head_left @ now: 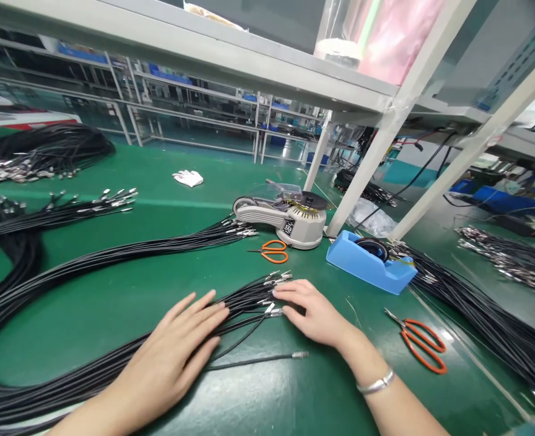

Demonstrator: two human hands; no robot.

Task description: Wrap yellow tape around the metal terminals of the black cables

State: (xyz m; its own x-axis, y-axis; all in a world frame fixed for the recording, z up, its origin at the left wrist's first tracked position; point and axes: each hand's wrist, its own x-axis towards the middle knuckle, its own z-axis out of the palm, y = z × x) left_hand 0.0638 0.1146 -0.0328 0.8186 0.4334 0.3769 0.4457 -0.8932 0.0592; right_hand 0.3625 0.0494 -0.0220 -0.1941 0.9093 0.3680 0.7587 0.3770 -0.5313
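Note:
A bundle of black cables (244, 298) with metal end connectors (279, 278) lies across the green table. My left hand (180, 345) rests flat over the bundle, fingers stretched out and pointing right. At the connector ends is my right hand (310, 312), its fingers slightly bent and its fingertips touching or just beside the metal tips; whether they pinch one is hard to see. One loose cable (258, 361) sticks out below the bundle, its connector apart from the others.
Behind the bundle are orange-handled scissors (274, 251) and a round tape dispenser machine (301, 224). To the right stand a blue tape holder (369, 263) and a second pair of scissors (424, 345). More cables (44, 145) and a white glove (188, 178) lie farther back.

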